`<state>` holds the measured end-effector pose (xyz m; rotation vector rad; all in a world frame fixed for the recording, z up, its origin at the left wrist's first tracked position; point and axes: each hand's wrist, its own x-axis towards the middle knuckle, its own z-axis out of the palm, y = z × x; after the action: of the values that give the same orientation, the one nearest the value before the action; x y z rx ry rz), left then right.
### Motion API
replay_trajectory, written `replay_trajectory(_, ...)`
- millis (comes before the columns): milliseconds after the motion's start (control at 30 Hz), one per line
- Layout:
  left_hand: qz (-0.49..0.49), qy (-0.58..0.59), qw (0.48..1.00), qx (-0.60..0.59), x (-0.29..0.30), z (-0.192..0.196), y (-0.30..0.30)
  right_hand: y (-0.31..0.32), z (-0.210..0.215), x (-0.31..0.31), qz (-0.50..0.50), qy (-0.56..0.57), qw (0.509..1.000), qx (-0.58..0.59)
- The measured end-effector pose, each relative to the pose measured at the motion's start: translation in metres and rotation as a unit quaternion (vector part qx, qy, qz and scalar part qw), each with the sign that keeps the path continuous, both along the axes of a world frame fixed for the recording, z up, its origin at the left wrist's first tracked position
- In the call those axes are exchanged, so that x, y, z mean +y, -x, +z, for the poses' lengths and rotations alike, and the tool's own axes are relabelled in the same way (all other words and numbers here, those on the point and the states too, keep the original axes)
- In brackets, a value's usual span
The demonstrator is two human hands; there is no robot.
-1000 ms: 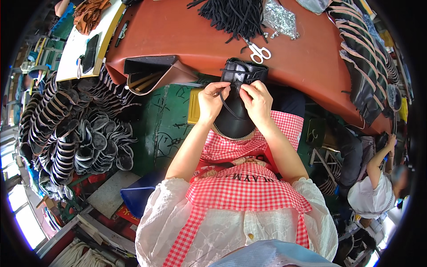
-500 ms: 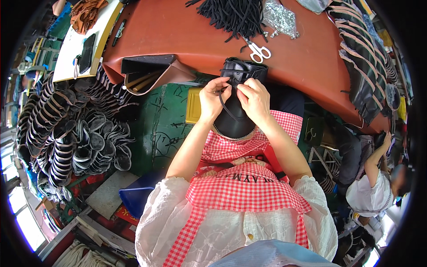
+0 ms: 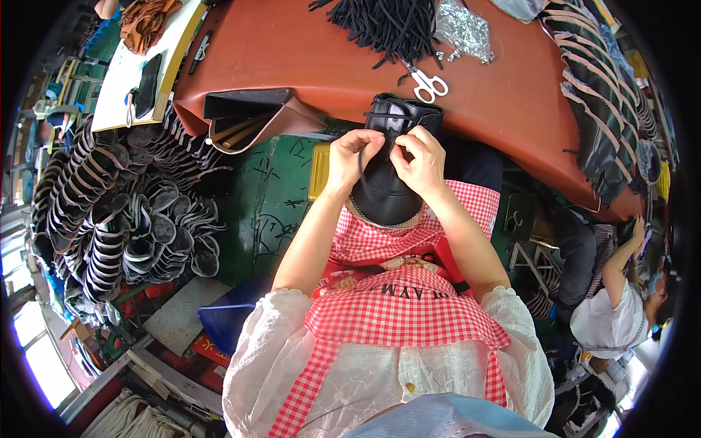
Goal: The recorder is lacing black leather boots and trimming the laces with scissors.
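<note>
Between both hands, black (matte) sandal (image 3: 387, 182)

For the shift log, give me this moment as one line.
left hand: pinching black strap | right hand: gripping black shoe upper | scissors: on table

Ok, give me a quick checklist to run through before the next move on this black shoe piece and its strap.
1. Left hand pinching the thin black strap: ok.
2. Right hand on the black shoe piece: ok.
3. Shoe piece resting on the lap, against the table edge: ok.
4. Strap threaded fully through: cannot tell, fingers hide it.
5. Scissors lying apart from both hands on the table: ok.
6. Spare black straps pile on the table: ok.
</note>
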<state>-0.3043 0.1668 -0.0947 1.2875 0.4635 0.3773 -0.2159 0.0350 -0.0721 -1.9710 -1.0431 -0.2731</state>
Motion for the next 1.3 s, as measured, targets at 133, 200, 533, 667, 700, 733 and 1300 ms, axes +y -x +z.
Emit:
replay_trajectory(133, 0.033, 0.077, 0.995, 0.045, -0.002, 0.008, 0.002, 0.003, 0.008, -0.009, -0.003, -0.038, 0.989, 0.144)
replay_trajectory(200, 0.038, 0.082, 0.995, 0.05, -0.002, 0.008, 0.002, -0.004, 0.004, -0.027, -0.002, -0.084, 0.964, 0.252)
replay_trajectory(533, 0.061, -0.018, 0.997, 0.036, -0.002, 0.025, 0.002, -0.075, 0.097, -0.229, 0.159, -0.656, 0.489, 0.552)
replay_trajectory(667, -0.06, -0.26, 0.961, -0.07, -0.036, 0.065, -0.031, -0.042, 0.107, -0.202, 0.079, -0.501, 0.725, 0.466)
replay_trajectory(700, -0.119, -0.342, 0.927, -0.101, -0.047, 0.088, -0.035, -0.036, 0.1, -0.187, 0.095, -0.413, 0.798, 0.429)
replay_trajectory(733, -0.173, -0.33, 0.919, -0.128, -0.06, 0.098, -0.043, -0.029, 0.099, -0.175, 0.115, -0.372, 0.84, 0.377)
replay_trajectory(1300, -0.258, -0.257, 0.926, -0.1, -0.084, 0.141, -0.055, -0.01, 0.11, -0.129, -0.06, -0.073, 0.992, -0.085)
